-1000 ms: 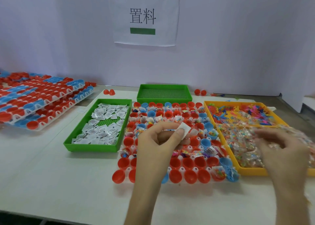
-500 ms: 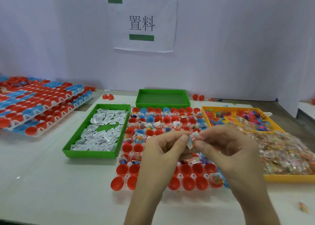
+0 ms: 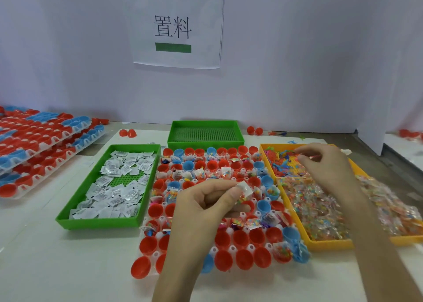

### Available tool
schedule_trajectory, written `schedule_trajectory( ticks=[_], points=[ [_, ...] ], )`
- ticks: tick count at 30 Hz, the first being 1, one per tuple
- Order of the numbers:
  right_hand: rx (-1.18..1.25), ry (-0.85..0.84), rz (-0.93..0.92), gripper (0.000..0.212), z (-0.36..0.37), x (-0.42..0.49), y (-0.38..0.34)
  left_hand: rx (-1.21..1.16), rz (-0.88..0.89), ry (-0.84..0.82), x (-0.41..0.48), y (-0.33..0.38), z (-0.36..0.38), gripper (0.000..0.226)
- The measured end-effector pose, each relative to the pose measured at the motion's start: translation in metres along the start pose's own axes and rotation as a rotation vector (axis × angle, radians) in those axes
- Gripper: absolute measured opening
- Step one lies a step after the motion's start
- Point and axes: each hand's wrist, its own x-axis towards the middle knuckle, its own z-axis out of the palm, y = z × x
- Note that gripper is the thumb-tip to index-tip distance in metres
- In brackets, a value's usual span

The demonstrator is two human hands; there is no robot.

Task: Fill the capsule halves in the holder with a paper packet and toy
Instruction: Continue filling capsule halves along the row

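Head view.
1. Left hand [image 3: 206, 201]: frame centre, above the holder [image 3: 231, 248]. I logged thumb and forefinger pinching a white packet [image 3: 245, 187].
2. Capsule halves [image 3: 242, 259]: red and blue, seated in the holder, lower centre.
3. Right hand [image 3: 327, 166]: upper right, over the yellow tray [image 3: 325, 244]. I saw its curled fingers pinching a small red toy [image 3: 313, 157].
4. Green tray [image 3: 100, 222]: sat left of the holder and held spare packets [image 3: 119, 187].

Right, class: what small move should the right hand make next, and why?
Probably bring the small red plastic toy in the right hand's grip across to the left hand, which holds a white paper packet over empty red plastic capsule halves.
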Motion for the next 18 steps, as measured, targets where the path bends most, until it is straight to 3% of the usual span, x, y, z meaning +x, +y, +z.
schedule_trajectory(
  ticks=[3,5,13,18],
  points=[
    [-0.296,-0.272,0.109,0.034,0.018,0.043,0.036,-0.002,0.005,-0.003,0.004,0.003,0.003,0.017],
    [-0.338,-0.333,0.096,0.038,0.029,0.055,0.046,-0.018,0.022,0.003,0.006,0.007,0.003,0.017],
    [-0.373,-0.232,0.039,0.007,0.041,0.067,0.05,-0.041,0.032,0.106,0.002,0.001,-0.006,0.019],
    [-0.459,-0.124,0.013,0.014,0.029,0.065,0.031,-0.028,0.055,0.095,-0.009,0.003,-0.008,0.024]
  ],
)
